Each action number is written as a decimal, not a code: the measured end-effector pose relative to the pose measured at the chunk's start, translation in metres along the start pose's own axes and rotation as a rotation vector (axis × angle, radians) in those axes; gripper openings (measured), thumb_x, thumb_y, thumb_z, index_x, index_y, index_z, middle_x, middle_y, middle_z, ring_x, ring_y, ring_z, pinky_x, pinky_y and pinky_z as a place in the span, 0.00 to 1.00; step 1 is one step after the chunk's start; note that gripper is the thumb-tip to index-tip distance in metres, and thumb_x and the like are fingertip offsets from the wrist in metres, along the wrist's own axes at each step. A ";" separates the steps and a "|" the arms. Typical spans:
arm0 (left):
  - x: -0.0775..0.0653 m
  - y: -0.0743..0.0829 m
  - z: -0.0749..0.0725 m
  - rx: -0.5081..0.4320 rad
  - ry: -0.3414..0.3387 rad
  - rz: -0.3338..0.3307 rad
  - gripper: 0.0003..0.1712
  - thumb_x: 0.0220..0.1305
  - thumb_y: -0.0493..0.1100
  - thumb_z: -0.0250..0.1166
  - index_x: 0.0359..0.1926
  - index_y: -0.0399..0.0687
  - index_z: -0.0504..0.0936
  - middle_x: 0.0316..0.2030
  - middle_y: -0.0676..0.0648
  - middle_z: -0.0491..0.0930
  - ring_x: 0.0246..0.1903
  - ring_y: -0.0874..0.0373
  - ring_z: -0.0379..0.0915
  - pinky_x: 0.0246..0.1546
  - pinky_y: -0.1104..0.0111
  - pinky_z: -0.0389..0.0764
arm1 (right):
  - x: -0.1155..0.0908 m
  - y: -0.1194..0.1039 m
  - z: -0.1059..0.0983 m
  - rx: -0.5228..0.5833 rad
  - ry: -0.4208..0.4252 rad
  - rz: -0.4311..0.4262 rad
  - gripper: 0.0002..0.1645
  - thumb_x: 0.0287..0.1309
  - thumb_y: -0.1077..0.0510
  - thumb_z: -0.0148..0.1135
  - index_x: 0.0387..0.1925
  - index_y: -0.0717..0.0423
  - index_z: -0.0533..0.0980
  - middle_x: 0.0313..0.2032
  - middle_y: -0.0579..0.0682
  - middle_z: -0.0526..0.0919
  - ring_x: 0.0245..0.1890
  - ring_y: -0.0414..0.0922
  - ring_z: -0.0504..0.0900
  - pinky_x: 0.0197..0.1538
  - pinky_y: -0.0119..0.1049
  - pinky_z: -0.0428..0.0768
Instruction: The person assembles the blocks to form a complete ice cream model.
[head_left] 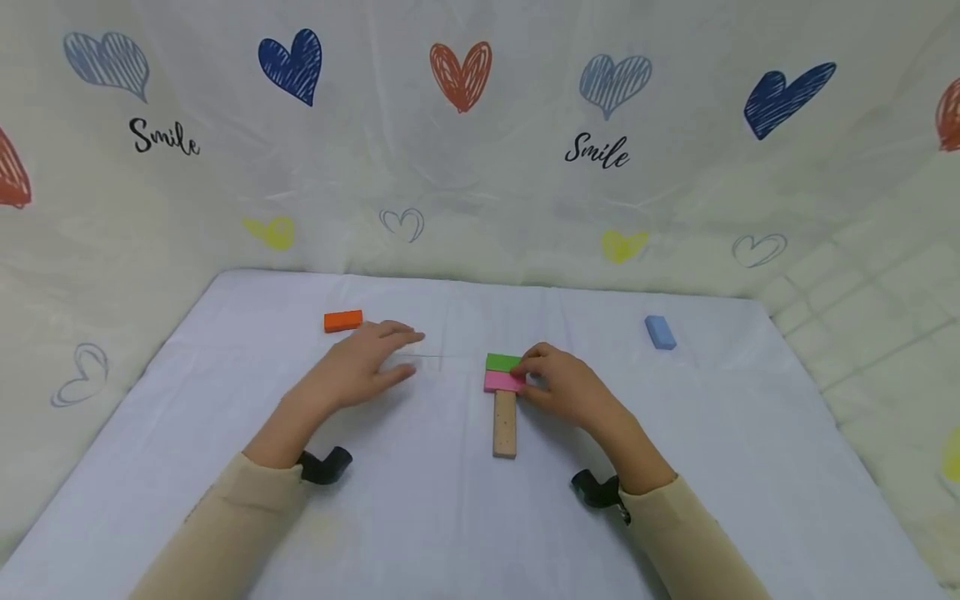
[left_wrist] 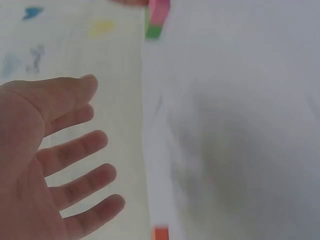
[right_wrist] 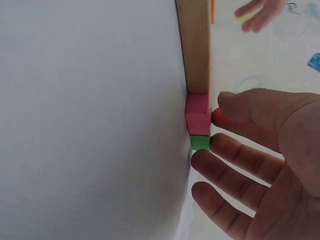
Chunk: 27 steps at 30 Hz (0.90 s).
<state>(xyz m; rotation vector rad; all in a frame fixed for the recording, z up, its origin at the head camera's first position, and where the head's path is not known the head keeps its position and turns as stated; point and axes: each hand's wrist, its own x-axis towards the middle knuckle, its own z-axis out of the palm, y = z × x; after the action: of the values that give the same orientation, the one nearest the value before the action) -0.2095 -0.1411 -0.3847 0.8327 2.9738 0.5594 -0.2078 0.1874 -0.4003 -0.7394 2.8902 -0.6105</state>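
In the head view a pink block (head_left: pixel 501 381) lies flat against a green block (head_left: pixel 502 362) behind it. A plain wooden block (head_left: pixel 505 425) runs lengthwise toward me from the pink one's front side. My right hand (head_left: pixel 566 385) is at the right end of the coloured pair, its fingertips on or right by them; in the right wrist view the fingers look extended, not wrapped round either block. My left hand (head_left: pixel 367 362) hovers above the cloth to the left, fingers spread and holding nothing. Just behind it lies an orange block (head_left: pixel 342 321).
A blue block (head_left: pixel 660 332) lies toward the back right of the white-covered table (head_left: pixel 420 517). Behind the table hangs a pale cloth (head_left: pixel 510 183) printed with hearts. Black wrist mounts (head_left: pixel 326 465) stick out below both hands.
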 end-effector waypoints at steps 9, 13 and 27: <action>-0.013 -0.071 -0.031 0.066 -0.009 -0.219 0.28 0.69 0.46 0.63 0.69 0.48 0.72 0.66 0.37 0.68 0.63 0.34 0.61 0.55 0.38 0.72 | 0.000 0.002 -0.002 0.011 -0.010 -0.016 0.17 0.61 0.56 0.68 0.52 0.53 0.83 0.51 0.50 0.80 0.52 0.48 0.80 0.56 0.46 0.80; -0.011 -0.086 -0.026 0.069 -0.050 -0.244 0.27 0.69 0.44 0.63 0.67 0.45 0.73 0.65 0.37 0.69 0.60 0.35 0.64 0.52 0.38 0.74 | 0.000 0.003 -0.001 0.025 -0.014 -0.016 0.17 0.62 0.56 0.68 0.52 0.53 0.83 0.52 0.51 0.79 0.53 0.49 0.80 0.56 0.47 0.80; 0.007 -0.080 -0.004 0.059 -0.088 -0.205 0.28 0.68 0.45 0.64 0.67 0.45 0.75 0.65 0.39 0.69 0.63 0.37 0.62 0.58 0.42 0.72 | 0.000 0.004 -0.002 0.025 -0.014 -0.049 0.17 0.62 0.57 0.67 0.53 0.53 0.83 0.52 0.51 0.78 0.53 0.49 0.80 0.56 0.47 0.80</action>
<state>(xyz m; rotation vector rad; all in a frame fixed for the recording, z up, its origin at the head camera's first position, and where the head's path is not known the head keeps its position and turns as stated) -0.2562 -0.2020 -0.4077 0.5298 2.9584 0.4175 -0.2101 0.1907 -0.4002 -0.8095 2.8543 -0.6422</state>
